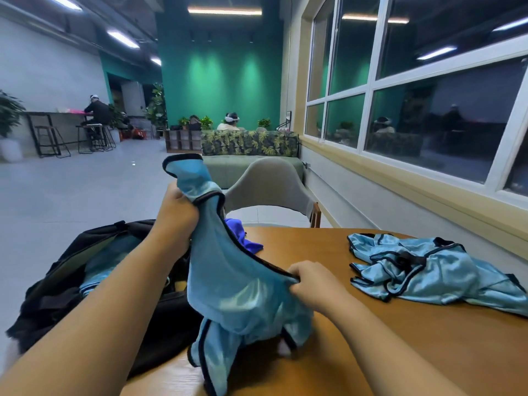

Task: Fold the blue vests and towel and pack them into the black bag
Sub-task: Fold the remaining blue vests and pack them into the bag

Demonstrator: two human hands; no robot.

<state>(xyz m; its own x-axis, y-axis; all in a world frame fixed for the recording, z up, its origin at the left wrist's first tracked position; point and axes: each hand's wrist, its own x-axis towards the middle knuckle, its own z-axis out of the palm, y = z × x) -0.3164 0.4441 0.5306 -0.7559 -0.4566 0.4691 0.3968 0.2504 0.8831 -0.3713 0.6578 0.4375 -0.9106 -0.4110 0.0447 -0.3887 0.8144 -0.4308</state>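
Above the table (pixel 371 352), both hands, left (pixel 177 212) and right (pixel 310 284), clench one blue vest (pixel 228 281)

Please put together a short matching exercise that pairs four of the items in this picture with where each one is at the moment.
Items:
1. held vest
2. crumpled vests
3. purple towel
4. black bag

Places:
A. lying loose on the right side of the wooden table
B. open at the table's left edge, with blue fabric inside
C. lifted above the table, gripped by the left hand and right hand
D. on the table's far side, partly hidden behind the raised fabric

Pairs: 1-C, 2-A, 3-D, 4-B
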